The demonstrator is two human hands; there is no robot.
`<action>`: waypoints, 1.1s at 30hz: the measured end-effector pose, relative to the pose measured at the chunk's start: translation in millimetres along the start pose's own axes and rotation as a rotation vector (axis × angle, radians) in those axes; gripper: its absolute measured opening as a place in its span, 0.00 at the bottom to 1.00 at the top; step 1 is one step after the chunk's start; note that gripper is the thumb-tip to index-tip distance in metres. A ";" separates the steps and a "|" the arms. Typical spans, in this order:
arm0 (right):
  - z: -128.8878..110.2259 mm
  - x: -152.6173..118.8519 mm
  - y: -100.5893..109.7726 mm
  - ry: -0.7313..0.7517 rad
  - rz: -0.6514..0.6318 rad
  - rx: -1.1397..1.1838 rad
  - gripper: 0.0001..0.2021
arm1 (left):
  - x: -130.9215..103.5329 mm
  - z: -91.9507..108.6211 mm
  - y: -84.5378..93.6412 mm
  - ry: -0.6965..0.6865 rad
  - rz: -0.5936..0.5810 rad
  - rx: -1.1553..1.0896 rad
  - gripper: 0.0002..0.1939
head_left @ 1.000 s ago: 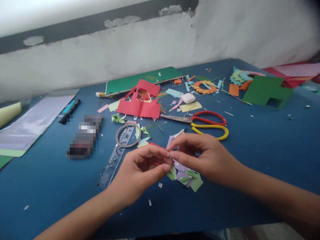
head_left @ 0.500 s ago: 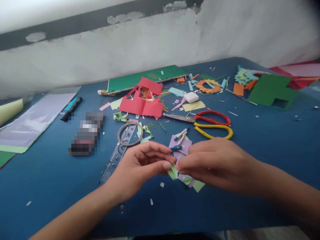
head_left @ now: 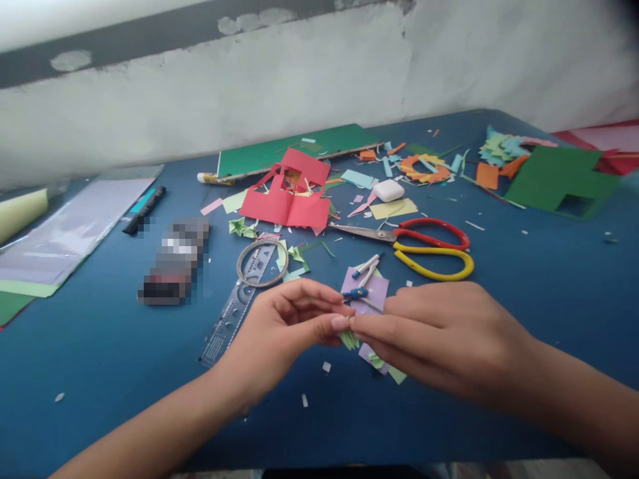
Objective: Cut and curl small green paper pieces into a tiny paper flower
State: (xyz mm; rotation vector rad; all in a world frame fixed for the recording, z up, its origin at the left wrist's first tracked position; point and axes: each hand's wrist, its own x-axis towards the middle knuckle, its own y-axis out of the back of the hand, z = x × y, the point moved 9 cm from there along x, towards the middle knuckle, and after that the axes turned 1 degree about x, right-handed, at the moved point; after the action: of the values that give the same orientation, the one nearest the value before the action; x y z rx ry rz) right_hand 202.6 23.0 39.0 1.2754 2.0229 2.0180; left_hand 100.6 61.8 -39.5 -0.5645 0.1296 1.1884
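Note:
A small folded light green paper (head_left: 350,340) is pinched between thumb and fingers of my left hand (head_left: 299,322). My right hand (head_left: 444,332) presses its closed fingertips against the same paper from the right. Just beyond the fingertips, a blue and white compass (head_left: 357,293) lies on a purple paper piece (head_left: 375,287). Below the right fingers rests another small folded green piece (head_left: 375,360) on purple paper. The undersides of the fingers are hidden.
Scissors (head_left: 429,249) with red and yellow handles lie beyond my right hand. Left of centre are a clear ruler (head_left: 229,319) and a tape roll (head_left: 242,263). Red cut paper (head_left: 287,206), a white case (head_left: 388,191) and a green board (head_left: 294,153) sit farther back.
The right fingertips have moved left onto the folded green paper and now meet the left thumb. Less of the green paper shows. The view has shifted slightly.

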 end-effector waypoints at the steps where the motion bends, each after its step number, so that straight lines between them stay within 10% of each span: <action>1: -1.3 -0.2 0.7 -0.001 0.014 -0.020 0.10 | -0.1 -0.3 1.4 -0.003 0.014 0.001 0.06; 33: -18.1 3.5 -1.1 0.010 0.043 -0.202 0.11 | -4.4 9.1 9.3 -0.153 0.083 0.079 0.06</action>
State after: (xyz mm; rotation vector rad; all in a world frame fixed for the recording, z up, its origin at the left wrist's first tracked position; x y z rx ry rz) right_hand 190.0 10.1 43.0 1.2803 1.7550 2.1850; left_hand 88.7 64.8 -33.3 -0.4007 0.0700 1.2973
